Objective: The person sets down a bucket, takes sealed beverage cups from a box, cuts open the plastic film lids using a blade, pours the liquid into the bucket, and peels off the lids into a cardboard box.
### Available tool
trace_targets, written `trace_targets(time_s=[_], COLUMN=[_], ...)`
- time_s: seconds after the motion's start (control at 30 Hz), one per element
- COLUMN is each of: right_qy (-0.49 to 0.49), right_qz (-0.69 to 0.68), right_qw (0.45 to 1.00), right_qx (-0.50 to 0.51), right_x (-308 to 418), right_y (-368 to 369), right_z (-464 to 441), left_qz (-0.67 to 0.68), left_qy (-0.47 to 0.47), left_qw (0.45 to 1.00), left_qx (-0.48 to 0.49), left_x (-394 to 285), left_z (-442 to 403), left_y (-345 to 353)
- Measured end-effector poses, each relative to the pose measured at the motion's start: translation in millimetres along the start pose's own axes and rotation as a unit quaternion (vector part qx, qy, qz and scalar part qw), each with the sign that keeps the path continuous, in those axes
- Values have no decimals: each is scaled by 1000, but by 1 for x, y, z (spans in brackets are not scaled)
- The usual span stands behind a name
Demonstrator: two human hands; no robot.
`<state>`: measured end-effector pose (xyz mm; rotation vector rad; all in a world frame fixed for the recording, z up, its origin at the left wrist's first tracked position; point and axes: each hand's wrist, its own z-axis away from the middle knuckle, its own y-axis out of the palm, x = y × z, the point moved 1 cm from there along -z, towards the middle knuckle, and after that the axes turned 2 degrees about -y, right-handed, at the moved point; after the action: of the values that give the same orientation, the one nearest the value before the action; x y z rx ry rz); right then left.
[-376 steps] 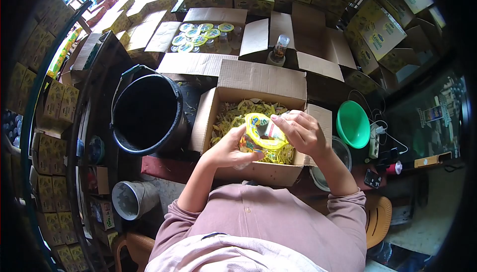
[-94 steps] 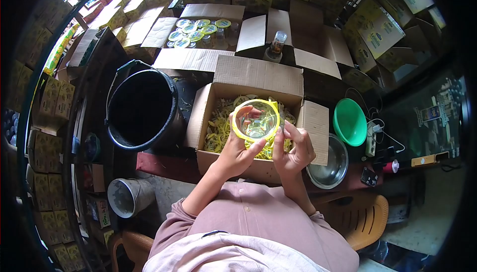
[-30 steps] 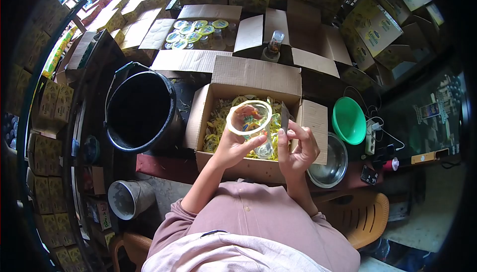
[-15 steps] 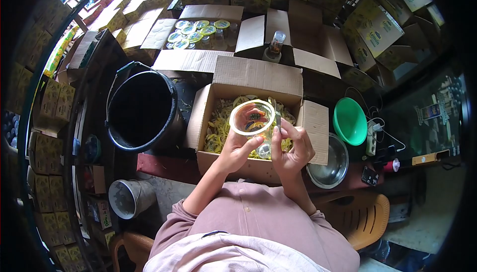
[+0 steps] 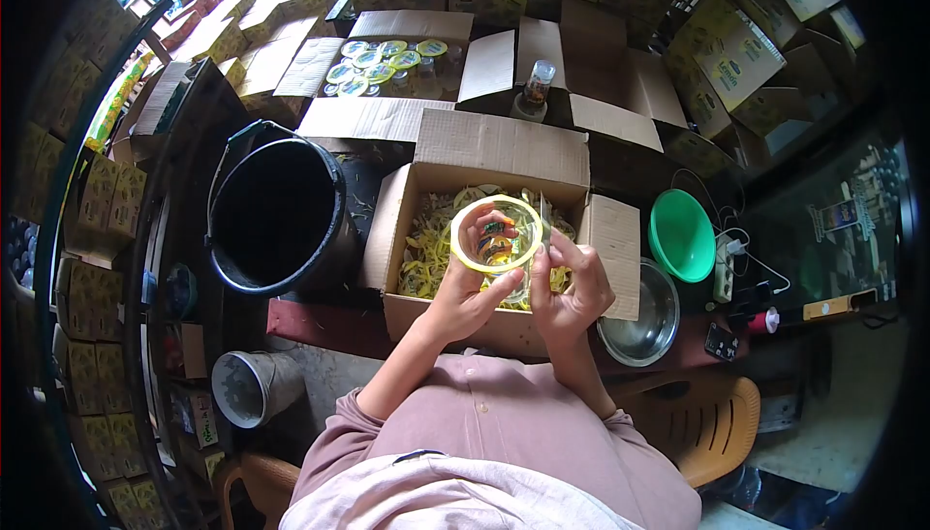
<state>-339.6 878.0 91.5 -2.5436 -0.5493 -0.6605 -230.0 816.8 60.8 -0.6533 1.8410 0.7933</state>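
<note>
My left hand (image 5: pixel 463 299) is wrapped round a clear plastic cup (image 5: pixel 500 257) with a yellow rim, its open mouth tilted up toward me. Fingers show through the cup's wall, beside a printed label. At the cup's right edge, my right hand (image 5: pixel 573 290) pinches a thin, flat blade (image 5: pixel 545 212), which is blurred and pale against the background. Both hands are above an open cardboard box (image 5: pixel 504 150). Yellow strips and shavings (image 5: pixel 426 254) fill the box under the cup.
A black bucket (image 5: pixel 218 230) stands left of the box. On the right are a green bowl (image 5: pixel 683 239) and a metal bowl (image 5: pixel 644 336). Behind, another carton (image 5: pixel 358 118) holds several lidded cups, and a jar (image 5: pixel 535 94) stands beside it. A grey bucket (image 5: pixel 257 385) is lower left.
The cup has turned and tipped slightly in my left hand, its mouth shifting a little right. The blade's angle has changed, and it now looks paler. The surroundings are unchanged.
</note>
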Motion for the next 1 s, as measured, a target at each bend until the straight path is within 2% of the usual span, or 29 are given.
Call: trace_targets(time_s=[0.2, 0.33, 0.5, 0.63, 0.73, 0.83, 1.0], right_qy=[-17, -48, -16, 19, 45, 24, 3], right_qz=[-11, 17, -2, -60, -65, -88, -38], right_qw=[1000, 999, 1000, 998, 997, 995, 999], right_qx=[-11, -19, 1, 15, -15, -35, -5], right_x=[-1, -2, -5, -12, -13, -6, -4], right_y=[-1, 0, -1, -4, -6, -7, -9], right_z=[4, 2, -6, -9, -2, 0, 4], left_qz=[16, -31, -131, -111, -5, 2, -12], left_qy=[-3, 1, 28, 24, -11, -8, -2], left_qw=[1000, 1000, 990, 993, 999, 1000, 1000], left_qx=[-17, -2, 40, 36, 30, 22, 27], left_x=[-2, 1, -1, -1, 2, 4, 2], left_z=[-1, 0, 3, 3, 1, 0, -1], left_y=[2, -1, -3, -2, -2, -3, -3])
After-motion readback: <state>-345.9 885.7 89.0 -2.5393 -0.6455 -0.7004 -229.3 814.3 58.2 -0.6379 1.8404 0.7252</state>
